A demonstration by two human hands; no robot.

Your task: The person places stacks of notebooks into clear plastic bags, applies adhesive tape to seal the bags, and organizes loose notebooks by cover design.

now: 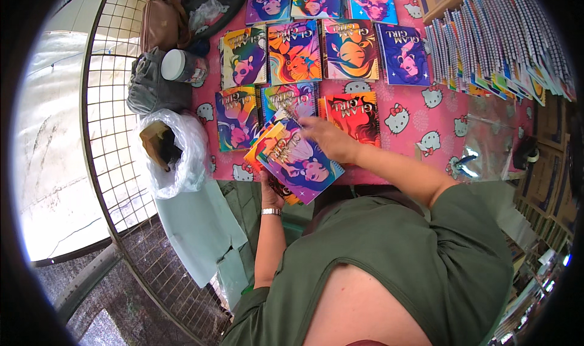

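A fanned stack of spiral notebooks with colourful illustrated covers is tilted in front of my body, over the table's near edge. My left hand, with a metal watch on its wrist, grips the stack from its lower left side, its fingers partly hidden underneath. At the stack's top edge, my right hand has its fingers closed on a notebook, slightly blurred. Just beyond are a purple-and-yellow notebook, a partly covered notebook and a red notebook pile.
More notebooks lie in rows on the pink patterned tablecloth. A long row of spiral-bound notebooks stands at the right. At the left are a plastic-lined bag, a white-lidded jar, bags and a wire grille. Cardboard boxes stand at the right.
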